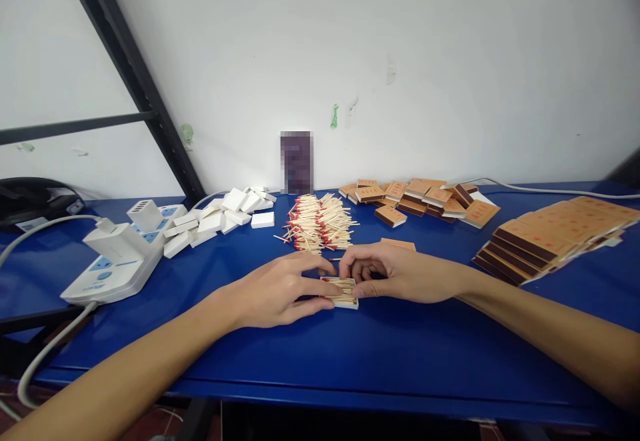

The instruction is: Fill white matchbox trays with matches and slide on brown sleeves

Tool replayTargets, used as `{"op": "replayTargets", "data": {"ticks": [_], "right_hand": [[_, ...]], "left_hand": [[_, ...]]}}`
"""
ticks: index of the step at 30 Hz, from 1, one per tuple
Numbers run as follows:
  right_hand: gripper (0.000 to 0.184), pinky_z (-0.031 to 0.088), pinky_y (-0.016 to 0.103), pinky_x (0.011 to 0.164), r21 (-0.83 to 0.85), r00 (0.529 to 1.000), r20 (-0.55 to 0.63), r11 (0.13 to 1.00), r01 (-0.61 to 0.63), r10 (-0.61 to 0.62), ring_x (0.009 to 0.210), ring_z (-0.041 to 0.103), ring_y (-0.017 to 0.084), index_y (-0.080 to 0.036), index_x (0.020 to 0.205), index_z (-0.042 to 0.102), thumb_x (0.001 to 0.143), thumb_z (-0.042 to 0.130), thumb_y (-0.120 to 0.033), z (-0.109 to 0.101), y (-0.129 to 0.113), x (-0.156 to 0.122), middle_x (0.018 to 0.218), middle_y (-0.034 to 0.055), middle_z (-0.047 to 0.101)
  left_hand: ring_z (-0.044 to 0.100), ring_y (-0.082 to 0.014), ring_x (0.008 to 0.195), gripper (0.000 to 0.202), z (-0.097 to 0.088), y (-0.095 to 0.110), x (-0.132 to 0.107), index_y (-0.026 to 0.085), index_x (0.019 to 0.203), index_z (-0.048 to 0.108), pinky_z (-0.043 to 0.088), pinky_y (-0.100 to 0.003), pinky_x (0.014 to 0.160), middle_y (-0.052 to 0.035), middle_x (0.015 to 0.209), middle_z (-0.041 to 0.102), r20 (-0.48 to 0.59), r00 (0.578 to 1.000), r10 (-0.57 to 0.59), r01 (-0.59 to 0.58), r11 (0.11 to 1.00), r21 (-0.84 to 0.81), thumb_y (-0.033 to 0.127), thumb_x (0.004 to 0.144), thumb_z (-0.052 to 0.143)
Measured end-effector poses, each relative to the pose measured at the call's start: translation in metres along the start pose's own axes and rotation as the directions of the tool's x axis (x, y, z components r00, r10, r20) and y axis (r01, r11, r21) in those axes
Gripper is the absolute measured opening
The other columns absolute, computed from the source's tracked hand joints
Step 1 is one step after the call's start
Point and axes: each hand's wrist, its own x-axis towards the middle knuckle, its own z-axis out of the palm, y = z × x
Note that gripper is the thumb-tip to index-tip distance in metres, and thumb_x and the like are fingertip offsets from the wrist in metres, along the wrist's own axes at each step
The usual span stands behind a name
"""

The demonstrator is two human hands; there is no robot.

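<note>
A small white inner tray point(345, 298) filled with red-tipped matches lies on the blue table point(350, 354) near the middle. My left hand point(280, 289) lies flat beside it, fingers stretched onto the tray's left end. My right hand point(390, 271) curls over its right end, fingers bent and pinching at the matches. Just behind the hands lies a loose heap of matches point(317, 222). An orange matchbox sleeve point(399, 244) peeks out behind my right hand.
Empty white trays point(220, 220) are piled at back left beside a white power strip point(117, 261) with plugged chargers and cables. Orange matchboxes point(425, 198) lie heaped at back right; neat stacked rows point(550, 234) sit at far right. A wall and black frame stand behind.
</note>
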Motion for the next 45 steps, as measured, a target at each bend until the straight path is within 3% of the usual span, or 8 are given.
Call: {"op": "replayTargets", "data": {"ticks": [4,11,21,29,40,43,45], "right_hand": [[0.029,0.043,0.027,0.068,-0.027,1.0,-0.011,1.0,-0.009,0.009,0.075,0.052,0.014,-0.019,0.101,0.059,0.087,0.063,-0.044,0.001,-0.001,0.0,0.085,0.0005,0.058],[0.023,0.038,0.025,0.059,-0.033,0.997,-0.071,0.999,-0.013,0.011,0.067,0.046,0.013,-0.019,0.096,0.058,0.093,0.053,-0.042,0.008,-0.002,0.002,0.076,-0.0016,0.054],[0.014,0.036,0.024,0.057,-0.033,0.99,-0.137,0.999,-0.043,0.038,0.064,0.045,0.012,-0.02,0.088,0.058,0.092,0.053,-0.032,0.013,-0.001,0.005,0.071,-0.003,0.052],[0.011,0.037,0.023,0.054,-0.082,0.978,-0.199,0.994,-0.074,0.056,0.061,0.047,0.011,-0.02,0.087,0.059,0.091,0.054,-0.029,0.017,-0.004,0.005,0.068,-0.0032,0.053],[0.014,0.039,0.024,0.055,-0.08,0.976,-0.198,0.991,-0.104,0.086,0.061,0.05,0.012,-0.019,0.085,0.062,0.089,0.055,-0.031,0.018,-0.004,0.007,0.067,-0.002,0.055],[0.017,0.041,0.025,0.056,-0.141,0.978,-0.195,0.985,-0.097,0.069,0.063,0.052,0.013,-0.02,0.091,0.061,0.091,0.051,-0.033,0.013,-0.011,0.003,0.071,-0.0008,0.058],[0.017,0.041,0.027,0.059,-0.298,0.972,-0.234,0.949,-0.102,0.031,0.066,0.054,0.015,-0.02,0.095,0.059,0.091,0.05,-0.034,0.005,-0.015,-0.002,0.078,0.0013,0.06]], "left_hand": [[0.06,-0.0184,0.103,0.028,0.001,0.0,0.001,0.023,0.121,0.064,0.05,-0.033,0.092,-0.0094,0.117,0.059,0.003,1.0,-0.013,0.014,0.997,-0.075,0.027,0.098,0.05],[0.061,-0.0179,0.098,0.025,0.002,0.001,0.001,0.02,0.116,0.067,0.052,-0.033,0.089,-0.0098,0.116,0.06,-0.021,1.0,-0.003,0.001,0.997,-0.082,0.025,0.096,0.053],[0.066,-0.0162,0.091,0.021,0.005,-0.006,0.001,0.016,0.099,0.069,0.054,-0.027,0.084,-0.0067,0.102,0.069,-0.169,0.984,-0.052,0.025,0.988,-0.153,0.033,0.087,0.068],[0.067,-0.0158,0.088,0.022,0.004,-0.006,0.001,0.016,0.1,0.07,0.053,-0.026,0.082,-0.0063,0.101,0.07,-0.152,0.985,-0.078,0.052,0.985,-0.166,0.034,0.087,0.068],[0.066,-0.016,0.091,0.02,0.003,-0.005,0.002,0.016,0.099,0.071,0.053,-0.027,0.084,-0.0072,0.103,0.069,-0.131,0.988,-0.077,0.055,0.985,-0.165,0.032,0.088,0.067],[0.066,-0.0161,0.09,0.022,0.003,-0.005,0.002,0.016,0.102,0.069,0.053,-0.028,0.084,-0.0068,0.101,0.069,-0.126,0.988,-0.085,0.064,0.985,-0.161,0.033,0.088,0.066],[0.066,-0.0164,0.09,0.025,0.003,-0.005,0.002,0.016,0.105,0.068,0.053,-0.029,0.083,-0.0066,0.1,0.069,-0.127,0.988,-0.087,0.069,0.987,-0.147,0.034,0.089,0.066]]}}
